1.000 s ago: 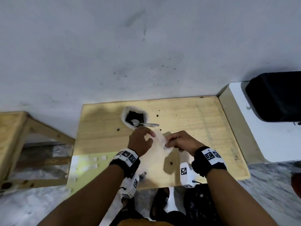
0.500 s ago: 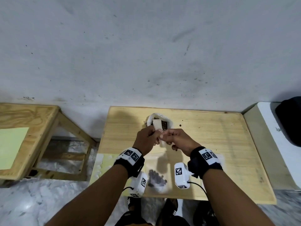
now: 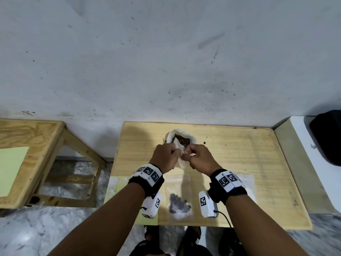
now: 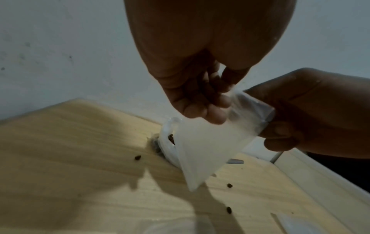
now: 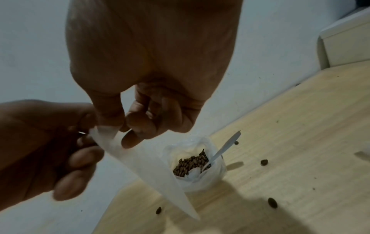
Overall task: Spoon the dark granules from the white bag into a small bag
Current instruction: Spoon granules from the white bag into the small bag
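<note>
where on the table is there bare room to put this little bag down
Bare wood lies left of the white bag, toward the table's left edge, and right of it, where only stray granules lie. The near middle is crowded: a filled small bag and flat empty bags.

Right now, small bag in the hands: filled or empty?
Empty. The small bag hangs flat and clear, pinched by left hand and right hand.
</note>
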{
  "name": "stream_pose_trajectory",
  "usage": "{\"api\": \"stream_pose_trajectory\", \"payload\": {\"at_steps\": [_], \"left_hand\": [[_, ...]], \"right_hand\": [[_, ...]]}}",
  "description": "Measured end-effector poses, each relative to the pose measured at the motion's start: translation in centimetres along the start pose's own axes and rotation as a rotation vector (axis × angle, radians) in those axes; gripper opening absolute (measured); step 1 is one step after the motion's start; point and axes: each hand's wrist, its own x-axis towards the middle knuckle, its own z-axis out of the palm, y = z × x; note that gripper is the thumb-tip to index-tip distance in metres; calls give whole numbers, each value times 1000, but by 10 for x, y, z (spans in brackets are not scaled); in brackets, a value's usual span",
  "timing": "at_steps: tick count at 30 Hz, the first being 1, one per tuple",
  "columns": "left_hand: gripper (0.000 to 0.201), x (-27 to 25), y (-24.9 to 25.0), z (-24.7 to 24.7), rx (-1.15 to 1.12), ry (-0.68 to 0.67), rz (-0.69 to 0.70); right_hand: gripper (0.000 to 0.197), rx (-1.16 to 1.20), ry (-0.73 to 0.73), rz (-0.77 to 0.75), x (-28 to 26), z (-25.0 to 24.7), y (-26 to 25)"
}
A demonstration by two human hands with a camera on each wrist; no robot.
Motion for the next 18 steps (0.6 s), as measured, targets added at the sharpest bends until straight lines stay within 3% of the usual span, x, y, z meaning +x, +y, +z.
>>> {"api": "stream_pose_trajectory", "payload": {"at_steps": [4, 6, 8, 9, 11, 12, 14, 18], "left_hand": [[40, 3, -4, -6, 198, -43, 113], [41, 0, -5, -4, 159, -36, 96], [28, -3, -7, 0, 102, -16, 111], [46, -4, -8, 2, 112, -5, 134], [104, -2, -11, 4, 206, -23, 159], [121, -2, -11, 5, 259, -31, 157], [131, 1, -13, 7, 330, -61, 153], [121, 2, -16, 10, 431, -93, 218]], "right_hand": [[29, 22, 124, 23, 3, -9, 8], [27, 42, 100, 32, 4, -13, 8], [23, 59, 56, 30, 2, -15, 6], [21, 88, 35, 27, 1, -15, 4], [23, 136, 8, 21, 0, -15, 0], [23, 148, -2, 14, -1, -14, -1], [22, 152, -27, -3, -3, -13, -4], [18, 22, -4, -79, 0, -12, 2]]}}
